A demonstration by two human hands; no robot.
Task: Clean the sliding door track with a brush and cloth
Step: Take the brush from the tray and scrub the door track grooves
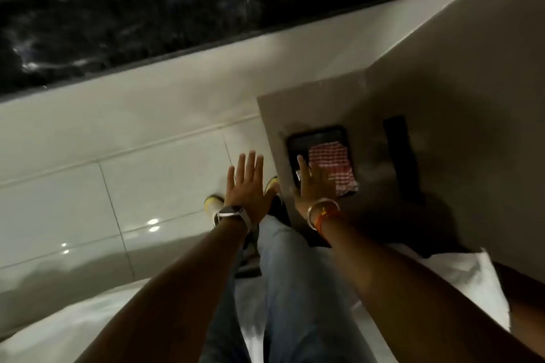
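I see both hands spread flat and empty: the left hand (pixel 247 186) over the floor, the right hand (pixel 313 186) nearer the red checked cloth (pixel 331 166). The cloth lies on the table (pixel 442 91), just ahead of my right fingertips, near its left edge.

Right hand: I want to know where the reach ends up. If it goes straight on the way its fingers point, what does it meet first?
Probably the red-and-white checked cloth in the dark tray; the right hand already overlaps them, though its height above them is unclear.
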